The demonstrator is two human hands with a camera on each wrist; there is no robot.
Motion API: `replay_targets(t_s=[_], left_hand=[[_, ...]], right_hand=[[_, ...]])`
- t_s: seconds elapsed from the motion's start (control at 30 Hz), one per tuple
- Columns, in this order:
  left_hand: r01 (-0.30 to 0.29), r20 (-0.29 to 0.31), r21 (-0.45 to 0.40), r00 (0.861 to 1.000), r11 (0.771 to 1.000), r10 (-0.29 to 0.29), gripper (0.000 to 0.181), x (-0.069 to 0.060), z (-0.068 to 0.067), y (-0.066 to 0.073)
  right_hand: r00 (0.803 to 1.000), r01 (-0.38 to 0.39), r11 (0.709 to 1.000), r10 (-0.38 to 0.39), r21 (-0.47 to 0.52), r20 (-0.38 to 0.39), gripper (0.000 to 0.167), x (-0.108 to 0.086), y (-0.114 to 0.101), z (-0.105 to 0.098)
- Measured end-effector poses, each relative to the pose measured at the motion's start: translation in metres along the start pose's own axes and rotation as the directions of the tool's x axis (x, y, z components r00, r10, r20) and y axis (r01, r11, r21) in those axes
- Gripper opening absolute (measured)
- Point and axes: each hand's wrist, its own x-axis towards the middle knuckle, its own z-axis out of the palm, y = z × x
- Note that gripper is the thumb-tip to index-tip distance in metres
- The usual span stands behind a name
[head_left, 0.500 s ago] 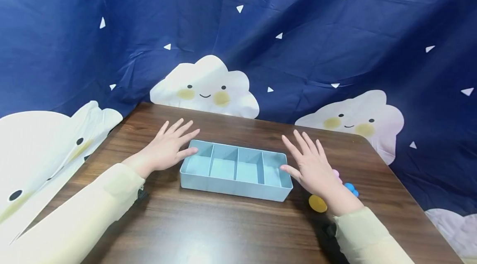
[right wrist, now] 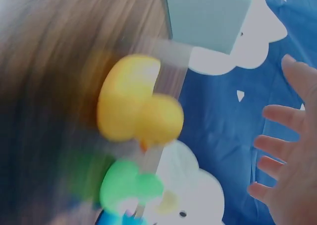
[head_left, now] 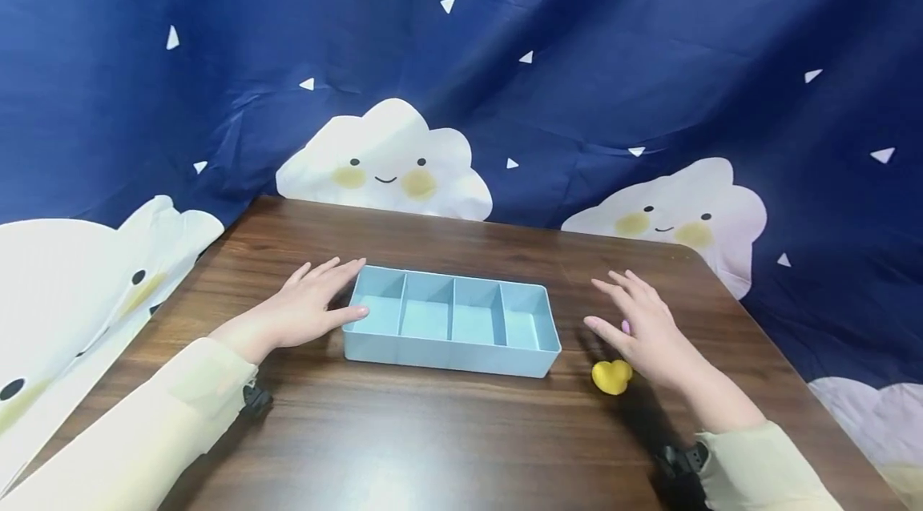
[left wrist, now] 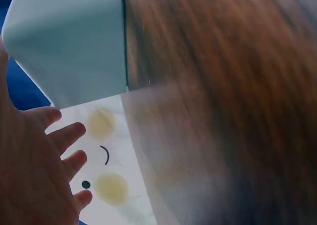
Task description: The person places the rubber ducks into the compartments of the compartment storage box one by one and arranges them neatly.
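Observation:
A light blue tray [head_left: 450, 355] with several compartments in a row sits on the wooden table. At its left end is my left hand [head_left: 299, 315], fingers extended, the thumb tip overlapping the rim; whether it touches cannot be told. My right hand [head_left: 645, 331] is held over the toys right of the tray, fingers loosely spread and holding nothing. Just left of that hand lies a yellow toy duck [head_left: 611, 376]. The right wrist view shows the duck with a green toy [right wrist: 126, 185] beside it and part of a blue toy [right wrist: 111, 218] below.
A bit of a pink toy [head_left: 626, 327] peeks out beside the right hand; the hand hides the rest. Behind the brown table [head_left: 433, 447] hangs a dark blue cloth [head_left: 577, 110] with white clouds and triangles.
My right hand has moved to the right, away from the tray, uncovering more of the duck. The left hand has dropped lower at the tray's left end. The head view has shifted slightly.

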Motion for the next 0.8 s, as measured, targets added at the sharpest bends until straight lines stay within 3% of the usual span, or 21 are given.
replay_targets(t_s=[0.27,0.47,0.8], left_hand=[[-0.007,0.030,-0.009,1.000,1.000,0.008,0.091,-0.002,0.002,0.002],[0.028,0.051,-0.031,0.998,0.999,-0.027,0.094,-0.005,0.002,0.001],[0.025,0.069,-0.050,0.997,0.998,-0.022,0.095,-0.006,0.000,0.003]], right_hand=[[0.997,-0.045,0.999,0.045,0.002,-0.064,0.041,-0.033,0.017,-0.011],[0.994,-0.102,0.995,0.102,-0.017,-0.051,0.042,-0.044,0.025,-0.005],[0.998,-0.049,0.999,0.048,-0.019,-0.042,0.028,-0.049,0.024,0.004]])
